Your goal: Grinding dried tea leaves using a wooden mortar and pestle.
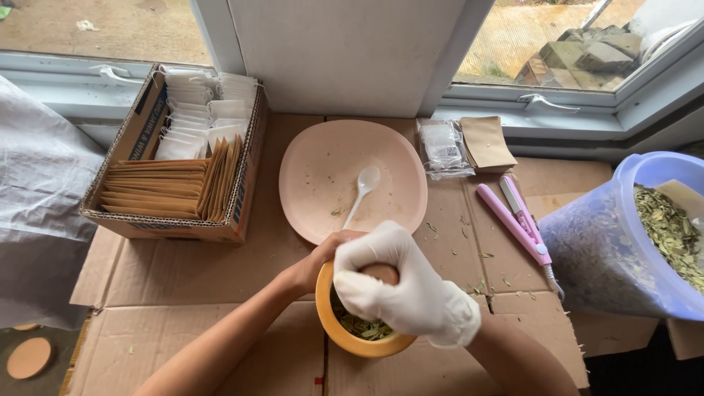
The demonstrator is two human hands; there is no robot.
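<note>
The gloved right hand (400,282) fists around a wooden pestle (381,273) over leaves in the yellow mortar (345,336); the bare left hand (323,260) steadies its rim, fingers hidden.

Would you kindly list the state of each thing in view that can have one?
Wooden mortar: upright, holding green leaf pieces.
Pestle: in the mortar, top gripped.
Right hand: gloved, closed on the pestle.
Left hand: bare, on the mortar rim.
Pink plate: nearly empty, leaf crumbs.
White spoon: lying on the plate.
Cardboard box: open, filled with envelopes and white sachets.
Plastic tub: open, holding dried leaves.
Pink sealer: lying on the cardboard.
</note>
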